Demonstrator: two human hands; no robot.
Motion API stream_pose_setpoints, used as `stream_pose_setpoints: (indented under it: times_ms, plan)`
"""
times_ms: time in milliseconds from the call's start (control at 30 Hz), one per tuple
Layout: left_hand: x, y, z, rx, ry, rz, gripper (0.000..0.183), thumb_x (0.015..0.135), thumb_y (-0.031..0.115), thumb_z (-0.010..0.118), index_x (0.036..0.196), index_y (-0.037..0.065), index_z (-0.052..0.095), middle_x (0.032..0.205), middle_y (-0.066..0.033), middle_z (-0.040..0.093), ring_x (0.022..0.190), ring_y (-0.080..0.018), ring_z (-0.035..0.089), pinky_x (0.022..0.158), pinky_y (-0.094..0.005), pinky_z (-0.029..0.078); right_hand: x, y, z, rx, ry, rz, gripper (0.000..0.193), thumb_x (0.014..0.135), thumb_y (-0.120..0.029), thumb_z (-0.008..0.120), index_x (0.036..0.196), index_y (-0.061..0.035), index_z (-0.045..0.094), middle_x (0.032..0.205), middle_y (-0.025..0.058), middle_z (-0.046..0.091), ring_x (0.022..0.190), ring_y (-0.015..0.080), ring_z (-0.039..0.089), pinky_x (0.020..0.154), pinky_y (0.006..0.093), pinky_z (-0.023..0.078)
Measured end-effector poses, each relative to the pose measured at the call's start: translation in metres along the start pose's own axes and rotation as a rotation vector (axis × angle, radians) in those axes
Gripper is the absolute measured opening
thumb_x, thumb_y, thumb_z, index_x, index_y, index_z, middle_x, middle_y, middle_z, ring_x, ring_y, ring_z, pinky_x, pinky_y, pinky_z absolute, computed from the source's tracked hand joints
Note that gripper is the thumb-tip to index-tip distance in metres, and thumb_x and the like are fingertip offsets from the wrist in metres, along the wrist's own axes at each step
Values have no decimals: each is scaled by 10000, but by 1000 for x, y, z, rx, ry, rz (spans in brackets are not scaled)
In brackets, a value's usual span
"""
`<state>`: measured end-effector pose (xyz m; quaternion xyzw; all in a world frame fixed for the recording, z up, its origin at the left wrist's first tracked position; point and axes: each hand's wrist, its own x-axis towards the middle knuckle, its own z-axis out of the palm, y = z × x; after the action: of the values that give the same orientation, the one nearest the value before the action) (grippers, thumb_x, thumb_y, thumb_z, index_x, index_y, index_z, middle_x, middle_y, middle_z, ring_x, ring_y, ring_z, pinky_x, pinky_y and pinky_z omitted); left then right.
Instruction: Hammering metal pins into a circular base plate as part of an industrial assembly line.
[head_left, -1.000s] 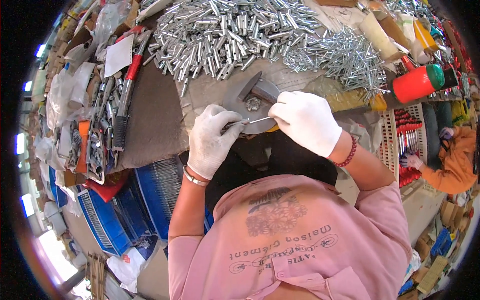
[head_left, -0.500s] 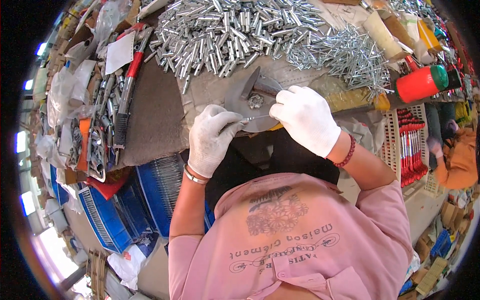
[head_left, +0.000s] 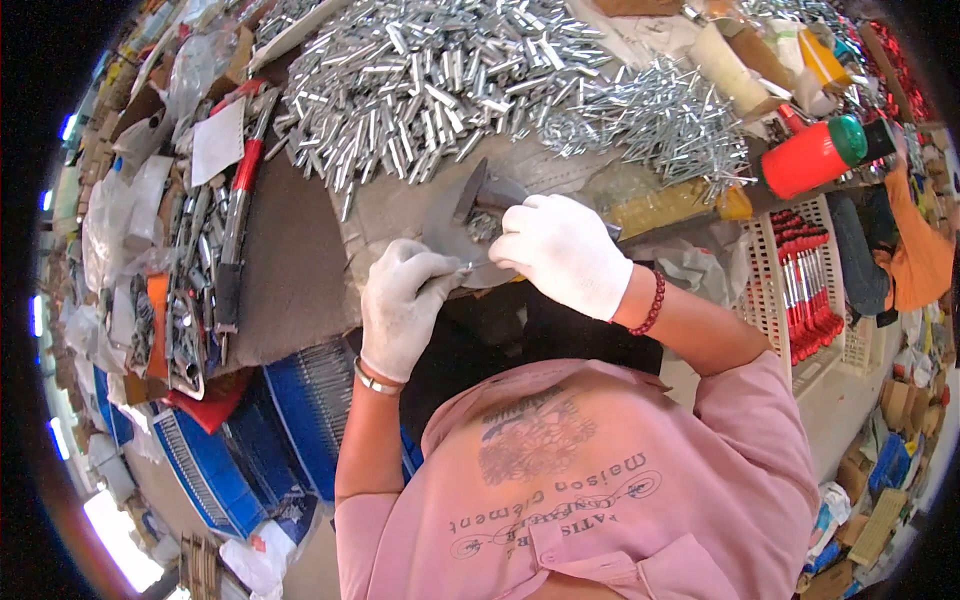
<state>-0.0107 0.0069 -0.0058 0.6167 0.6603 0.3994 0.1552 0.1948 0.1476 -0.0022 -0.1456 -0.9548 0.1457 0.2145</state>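
Observation:
My left hand [head_left: 400, 310], in a white glove, pinches a small silvery metal piece [head_left: 467, 267] between thumb and fingertips. Close on its right, my right hand [head_left: 562, 252], also gloved, has its fingers pressed together at the other side of that piece; what its fingertips hold is mostly hidden. Both hands are over the near side of a grey round plate [head_left: 445, 225] on the bench. A dark upright metal plate [head_left: 470, 190] stands on it, partly behind the right hand. Beyond lie a heap of short silvery metal tubes [head_left: 430, 90] and a pile of thin metal pins [head_left: 680, 120].
A red jar with a green lid [head_left: 812, 158] lies at the right, above a cream plastic basket [head_left: 765, 270] of red-handled tools. Loose tools [head_left: 200, 260] and plastic bags crowd the left. Blue crates [head_left: 205, 470] stand below the bench. Another person's orange clothing [head_left: 915, 245] shows far right.
The view has shifted a little. My hands have come closer together, and less of the thin metal piece shows between them. The right hand now covers more of the round plate.

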Motion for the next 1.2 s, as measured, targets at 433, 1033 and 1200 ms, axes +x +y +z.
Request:
stream_pose_setpoints:
  times_ms: [433, 1033, 1200]
  plan:
    - [0, 2, -1, 10, 32, 29, 153, 807, 34, 858, 931, 87, 785, 880, -109, 687, 841, -319, 689, 739, -406, 544, -5, 105, -23, -342, 40, 195, 37, 880, -138, 753, 909, -159, 764, 921, 33, 655, 931, 265, 686, 818, 396, 580]
    - [-4, -11, 3, 81, -16, 9, 175, 776, 77, 844, 925, 120, 764, 899, -77, 655, 879, -320, 679, 766, -423, 541, 31, -7, 0, 184, -131, -35, 27, 906, -111, 706, 927, -118, 692, 965, 70, 616, 962, 313, 631, 862, 421, 524]
    - [-6, -15, 6, 61, 18, 41, 164, 772, 84, 847, 897, 116, 747, 896, -70, 649, 868, -318, 676, 755, -419, 544, 34, -11, 1, 121, -167, -81, 39, 903, -108, 702, 933, -131, 696, 968, 68, 615, 963, 302, 632, 862, 421, 522]
